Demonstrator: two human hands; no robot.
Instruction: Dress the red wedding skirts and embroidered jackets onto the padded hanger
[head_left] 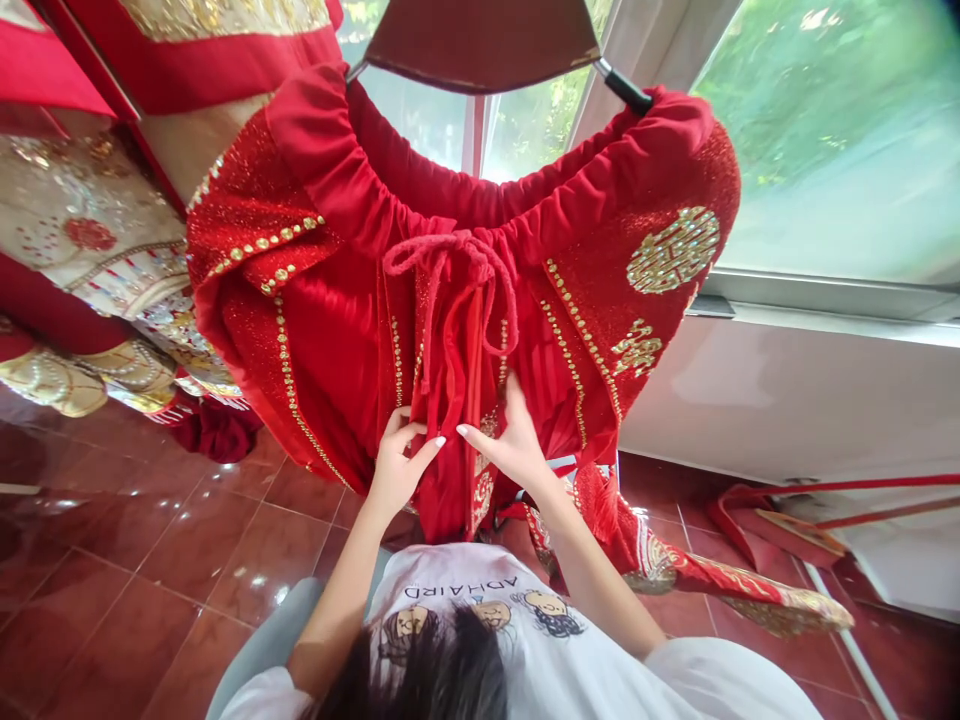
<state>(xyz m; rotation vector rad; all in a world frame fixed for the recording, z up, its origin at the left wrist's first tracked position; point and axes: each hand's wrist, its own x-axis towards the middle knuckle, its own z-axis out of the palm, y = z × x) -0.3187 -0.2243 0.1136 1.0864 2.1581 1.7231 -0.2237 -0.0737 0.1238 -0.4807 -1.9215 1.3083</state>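
Observation:
A red skirt [330,300] with gold beading and a gathered waistband hangs from a hanger [480,45] in front of me. A knotted red drawstring [457,260] dangles at its middle. My left hand [399,460] pinches a fold of the red fabric just left of the centre slit, fingers curled. My right hand [511,440] grips the fabric on the right side of the slit, with its fingers tucked into the folds and the thumb pointing left. The two hands are a few centimetres apart.
More red, white and gold embroidered garments [90,230] hang at the left. A window [840,130] and a white ledge [787,390] are behind and to the right. The floor is glossy red tile [150,560], and the skirt's beaded hem [757,590] trails on it at the right.

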